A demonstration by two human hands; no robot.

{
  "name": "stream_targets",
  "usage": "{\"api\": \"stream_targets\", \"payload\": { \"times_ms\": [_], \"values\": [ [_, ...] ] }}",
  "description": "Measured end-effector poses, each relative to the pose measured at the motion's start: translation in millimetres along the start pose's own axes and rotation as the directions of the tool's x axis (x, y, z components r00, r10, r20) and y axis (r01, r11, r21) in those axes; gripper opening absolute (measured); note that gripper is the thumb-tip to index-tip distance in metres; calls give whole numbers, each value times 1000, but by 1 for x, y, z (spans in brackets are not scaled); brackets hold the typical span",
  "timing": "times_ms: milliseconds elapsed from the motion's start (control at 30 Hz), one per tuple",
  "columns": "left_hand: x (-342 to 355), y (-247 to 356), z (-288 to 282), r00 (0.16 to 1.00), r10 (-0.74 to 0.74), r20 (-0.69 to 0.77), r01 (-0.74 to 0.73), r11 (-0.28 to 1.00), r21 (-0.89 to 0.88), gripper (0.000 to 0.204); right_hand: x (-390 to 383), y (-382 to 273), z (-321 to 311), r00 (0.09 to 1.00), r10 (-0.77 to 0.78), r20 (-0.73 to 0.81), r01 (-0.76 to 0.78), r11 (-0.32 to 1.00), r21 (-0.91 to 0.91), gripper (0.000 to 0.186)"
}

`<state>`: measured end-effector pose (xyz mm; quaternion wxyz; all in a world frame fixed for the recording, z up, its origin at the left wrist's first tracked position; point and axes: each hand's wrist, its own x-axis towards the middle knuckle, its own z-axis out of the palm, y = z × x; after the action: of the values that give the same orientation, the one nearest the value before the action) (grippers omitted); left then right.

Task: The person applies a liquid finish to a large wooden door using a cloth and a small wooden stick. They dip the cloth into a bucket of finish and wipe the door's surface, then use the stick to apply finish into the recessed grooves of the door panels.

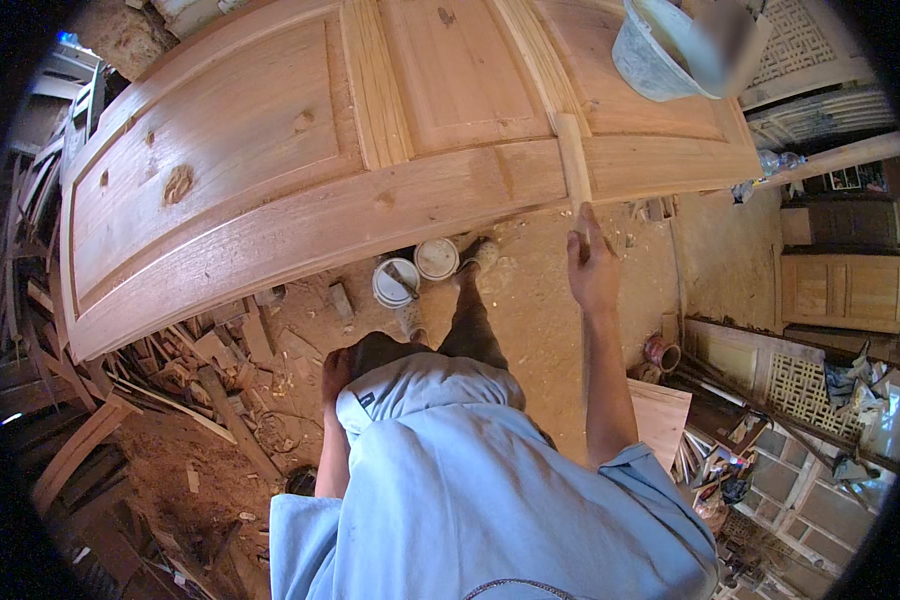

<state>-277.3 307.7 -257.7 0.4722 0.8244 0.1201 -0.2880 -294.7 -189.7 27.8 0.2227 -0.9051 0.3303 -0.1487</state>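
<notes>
My right hand (592, 262) is closed on a long, narrow pale wooden strip (574, 160); its upper end lies against the near edge of a large panelled wooden door (230, 120), which is laid flat across the top of the view. My left hand (334, 372) hangs beside my left thigh, its fingers mostly hidden and in shade. On the door's right part stands a pale plastic basin (642, 55), with a blurred patch over its right side. Beneath the door's edge, near my feet, are two white lidded buckets (436, 258).
Wood offcuts and shavings (240, 350) are piled on the left of the dirt floor (530, 300). At right are panelled doors (840, 290), lattice frames (810, 390), a plywood board (660, 415), a reddish container (662, 352) and plastic bottles (780, 165) beyond the door's end.
</notes>
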Motion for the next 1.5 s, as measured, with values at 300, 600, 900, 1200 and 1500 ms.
{"api": "stream_targets", "payload": {
  "times_ms": [300,600,900,1200,1500],
  "values": [
    [-15,9,2,999,-10,53,11,1000,-25,40,-34,-44,20,995,-55,86,56,998,-17,55],
    [-17,58,-4,999,17,31,-17,1000,2,41,-11,-14,5,997,-60,-42,63,996,56,50],
    [-5,3,9,998,20,57,-19,1000,-14,39,-46,-51,28,993,-33,111,46,992,-114,57],
    [-1,3,13,995,104,8,-102,987,-121,37,-31,-22,18,995,-87,-39,90,995,54,55],
    [0,-33,13,997,73,27,-72,997,-37,37,-58,-66,30,996,-36,86,42,997,-67,56]
  ]
}}
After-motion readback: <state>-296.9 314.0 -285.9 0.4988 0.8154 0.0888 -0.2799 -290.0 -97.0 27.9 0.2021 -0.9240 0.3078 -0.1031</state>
